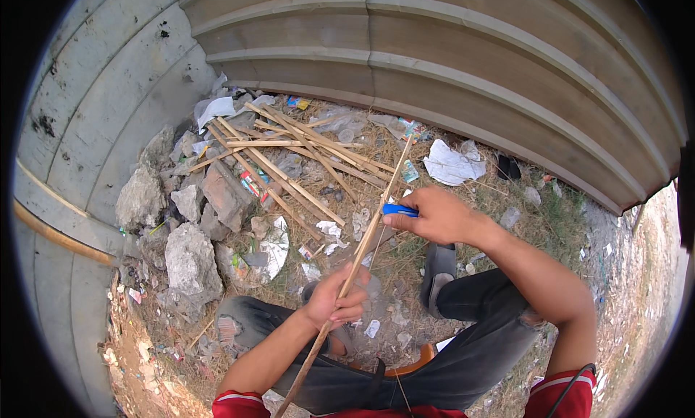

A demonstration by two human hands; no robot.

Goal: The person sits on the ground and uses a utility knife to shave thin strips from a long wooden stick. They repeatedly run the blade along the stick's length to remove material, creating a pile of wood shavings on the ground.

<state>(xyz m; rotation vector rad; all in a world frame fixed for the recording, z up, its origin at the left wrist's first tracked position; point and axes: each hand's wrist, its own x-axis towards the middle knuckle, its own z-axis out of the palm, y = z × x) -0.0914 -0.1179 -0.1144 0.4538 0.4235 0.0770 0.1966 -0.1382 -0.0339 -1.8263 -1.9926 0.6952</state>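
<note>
Head view: left grip (326, 298) clasps slanted stick (368, 242), seemingly steadying it against blue tool (400, 210) clenched in right grip (436, 214).

Littered outdoor plot (626, 295): ribbed wall (463, 38), rubble (192, 259), grass (554, 222).

I see rocks (194, 259) left of loose sticks (260, 144); corrugated wall (449, 49) behind those; knife (401, 211) right of the held stick (368, 238).
</note>
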